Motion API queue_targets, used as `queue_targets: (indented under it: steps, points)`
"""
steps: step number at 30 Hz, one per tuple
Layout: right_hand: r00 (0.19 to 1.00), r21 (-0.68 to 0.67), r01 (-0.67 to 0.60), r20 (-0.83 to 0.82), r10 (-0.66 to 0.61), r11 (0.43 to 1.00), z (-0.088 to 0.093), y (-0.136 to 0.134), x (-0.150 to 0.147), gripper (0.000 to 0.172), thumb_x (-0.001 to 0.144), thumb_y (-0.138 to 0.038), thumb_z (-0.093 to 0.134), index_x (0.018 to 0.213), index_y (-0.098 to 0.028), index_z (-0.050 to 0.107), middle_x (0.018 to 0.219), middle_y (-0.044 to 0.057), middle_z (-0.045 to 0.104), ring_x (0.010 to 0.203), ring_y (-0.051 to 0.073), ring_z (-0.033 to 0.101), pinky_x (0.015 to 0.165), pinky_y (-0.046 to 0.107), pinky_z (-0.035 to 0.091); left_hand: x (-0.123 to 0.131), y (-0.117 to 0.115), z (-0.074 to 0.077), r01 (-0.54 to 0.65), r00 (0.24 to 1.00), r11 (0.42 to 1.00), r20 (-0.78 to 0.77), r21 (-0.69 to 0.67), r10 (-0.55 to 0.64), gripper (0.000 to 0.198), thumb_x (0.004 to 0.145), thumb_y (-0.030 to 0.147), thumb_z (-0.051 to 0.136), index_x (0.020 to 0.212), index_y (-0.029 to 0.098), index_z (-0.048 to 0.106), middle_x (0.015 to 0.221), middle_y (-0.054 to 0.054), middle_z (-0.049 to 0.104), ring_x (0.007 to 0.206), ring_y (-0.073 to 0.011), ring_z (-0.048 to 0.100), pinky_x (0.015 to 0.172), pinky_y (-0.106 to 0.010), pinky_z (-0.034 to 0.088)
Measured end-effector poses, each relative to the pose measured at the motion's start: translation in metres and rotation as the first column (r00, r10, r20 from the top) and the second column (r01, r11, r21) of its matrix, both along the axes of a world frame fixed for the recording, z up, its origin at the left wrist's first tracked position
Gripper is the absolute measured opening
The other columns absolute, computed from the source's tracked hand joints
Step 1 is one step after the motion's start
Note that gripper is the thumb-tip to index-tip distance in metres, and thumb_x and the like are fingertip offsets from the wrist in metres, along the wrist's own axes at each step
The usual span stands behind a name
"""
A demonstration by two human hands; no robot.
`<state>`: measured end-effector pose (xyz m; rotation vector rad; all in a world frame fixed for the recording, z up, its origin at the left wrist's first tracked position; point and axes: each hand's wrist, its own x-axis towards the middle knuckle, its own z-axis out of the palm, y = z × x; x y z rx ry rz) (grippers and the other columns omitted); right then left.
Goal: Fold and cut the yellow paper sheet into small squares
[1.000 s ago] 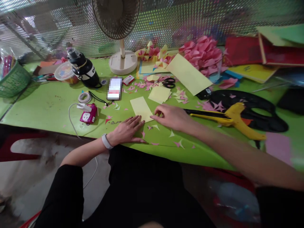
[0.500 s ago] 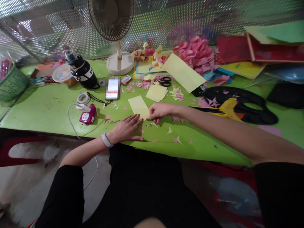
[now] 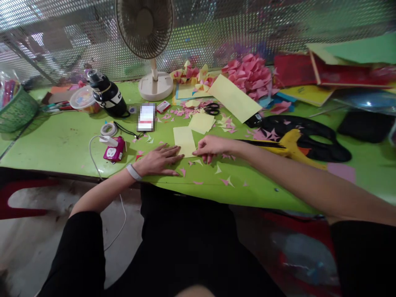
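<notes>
A pale yellow sheet of paper lies on the green table in front of me. My left hand rests flat with its fingers spread, the tips touching the sheet's lower left edge. At the sheet's lower right corner, my right hand pinches the paper between thumb and forefinger. Just beyond are a small stack of yellow paper and black-handled scissors. Pink and yellow paper scraps are scattered around both hands.
A white fan stands at the back, with a black bottle to its left. A phone, a tape roll and a pink power adapter lie left. Pink folded papers are heaped behind; a black palette-shaped board lies right.
The yellow sheet has turned slightly and sits more upright before me. My left hand has slid a little left along its edge; the right hand keeps its pinch at the corner.
</notes>
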<state>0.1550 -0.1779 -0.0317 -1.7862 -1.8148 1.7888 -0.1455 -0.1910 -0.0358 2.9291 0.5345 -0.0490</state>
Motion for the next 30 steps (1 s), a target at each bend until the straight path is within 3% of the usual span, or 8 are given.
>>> queue_targets:
  steps: [2,4,7,10,13,19,27,30]
  points:
    - [1.000,-0.008,-0.015,0.009,0.015,1.000,-0.005,-0.002,-0.006,0.037,0.087,-0.045,0.086,0.077,-0.016,0.066,0.069,0.007,0.076,0.058,0.014,0.071,0.053,0.024,0.057,0.002,0.001,0.005,-0.040,0.996,0.997,0.083,-0.069,0.045,0.066,0.103,0.062,0.060,0.153,0.020,0.058,0.165,-0.019,0.049,0.152,-0.0336,0.050,0.127,-0.051,0.036]
    - [0.999,0.012,-0.025,0.028,0.025,1.000,-0.008,-0.004,-0.008,0.040,0.086,-0.048,0.087,0.076,-0.016,0.065,0.069,0.007,0.076,0.057,0.015,0.071,0.053,0.026,0.058,0.011,0.001,0.011,-0.235,0.949,0.960,0.178,-0.153,0.261,0.051,0.104,0.056,0.061,0.134,0.016,0.071,0.143,-0.020,0.069,0.130,-0.0314,0.068,0.110,-0.046,0.052]
    - [0.997,0.057,-0.034,0.068,0.030,0.998,-0.008,-0.005,-0.008,0.043,0.084,-0.053,0.088,0.075,-0.017,0.065,0.070,0.008,0.076,0.059,0.017,0.073,0.054,0.028,0.059,0.033,0.002,0.021,-0.528,0.788,0.729,0.069,-0.436,0.611,0.042,0.102,0.053,0.064,0.094,0.014,0.075,0.084,-0.012,0.079,0.075,-0.0207,0.075,0.071,-0.031,0.057]
    - [0.995,0.070,-0.036,0.095,0.029,0.997,-0.006,-0.007,-0.008,0.044,0.084,-0.054,0.087,0.075,-0.018,0.065,0.071,0.008,0.077,0.063,0.018,0.075,0.056,0.029,0.061,0.055,0.008,0.026,-0.588,0.742,0.436,-0.240,-0.682,0.625,0.047,0.096,0.051,0.073,0.066,0.015,0.067,0.060,-0.006,0.070,0.050,-0.0147,0.065,0.054,-0.026,0.048]
    - [0.996,0.074,-0.039,0.086,0.032,0.997,-0.005,-0.009,-0.010,0.045,0.085,-0.057,0.086,0.075,-0.018,0.065,0.072,0.008,0.078,0.064,0.019,0.076,0.058,0.030,0.062,0.068,0.017,0.027,-0.635,0.705,0.315,-0.363,-0.705,0.610,0.051,0.090,0.046,0.081,0.053,0.015,0.065,0.054,-0.005,0.067,0.041,-0.0120,0.057,0.049,-0.026,0.043]
    - [0.997,0.100,-0.047,0.060,0.041,0.994,-0.007,-0.010,-0.009,0.048,0.081,-0.060,0.087,0.074,-0.018,0.064,0.071,0.008,0.077,0.062,0.019,0.075,0.057,0.031,0.062,0.062,0.025,0.027,-0.690,0.686,0.337,-0.430,-0.641,0.587,0.054,0.085,0.052,0.085,0.049,0.016,0.068,0.047,-0.005,0.063,0.037,-0.0101,0.051,0.049,-0.027,0.044]
    - [0.997,0.121,-0.042,0.069,0.034,0.992,-0.007,-0.013,-0.009,0.032,0.095,-0.041,0.078,0.077,-0.018,0.065,0.070,0.007,0.077,0.058,0.017,0.073,0.057,0.029,0.061,0.004,0.036,0.040,-0.770,0.601,0.354,-0.417,-0.531,0.682,0.048,0.084,0.050,0.083,0.053,0.017,0.067,0.053,-0.006,0.067,0.047,-0.0139,0.060,0.054,-0.027,0.046]
    - [0.997,0.143,-0.035,0.070,0.026,0.989,-0.007,-0.015,-0.012,0.029,0.098,-0.036,0.075,0.078,-0.018,0.064,0.070,0.007,0.076,0.058,0.017,0.073,0.060,0.031,0.062,0.002,0.038,0.041,-0.762,0.603,0.497,-0.176,-0.414,0.778,0.034,0.091,0.045,0.078,0.073,0.016,0.073,0.073,-0.007,0.076,0.066,-0.0173,0.070,0.066,-0.028,0.050]
